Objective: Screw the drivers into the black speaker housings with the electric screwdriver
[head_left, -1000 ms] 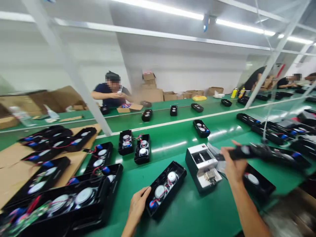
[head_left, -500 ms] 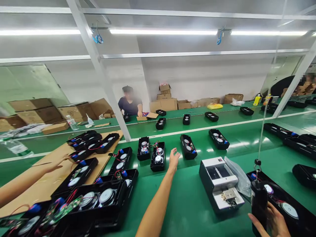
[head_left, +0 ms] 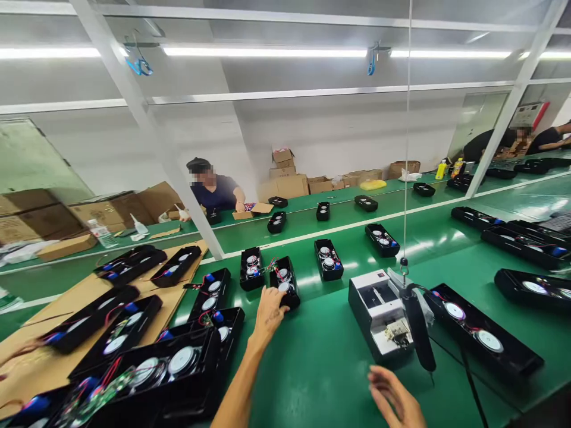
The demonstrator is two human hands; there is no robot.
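Observation:
My left hand (head_left: 268, 312) reaches forward and grips the near end of a black speaker housing (head_left: 289, 291), which holds two round silver speakers and red wires. A green circuit board hangs by wires between it and the neighbouring black speaker housing (head_left: 251, 270). Low in the view, my right hand (head_left: 395, 397) is empty, fingers curved and apart. Above and to its right an electric screwdriver (head_left: 418, 330) dangles tilted from a cord. Beside the screwdriver stands a grey-and-white screw feeder (head_left: 379, 315). A longer speaker housing (head_left: 486, 336) lies right of it.
Several wired housings crowd the left, some on a cardboard sheet (head_left: 178, 309), partly stacked. A co-worker's blurred hand (head_left: 20, 356) is at the left edge. Another person (head_left: 216, 193) sits across the green line. A white post (head_left: 178, 172) rises in front of me.
My left hand has come down onto the speaker housing, whose near end has turned slightly right. My right hand has let go of the screwdriver and moved left. The view has turned right.

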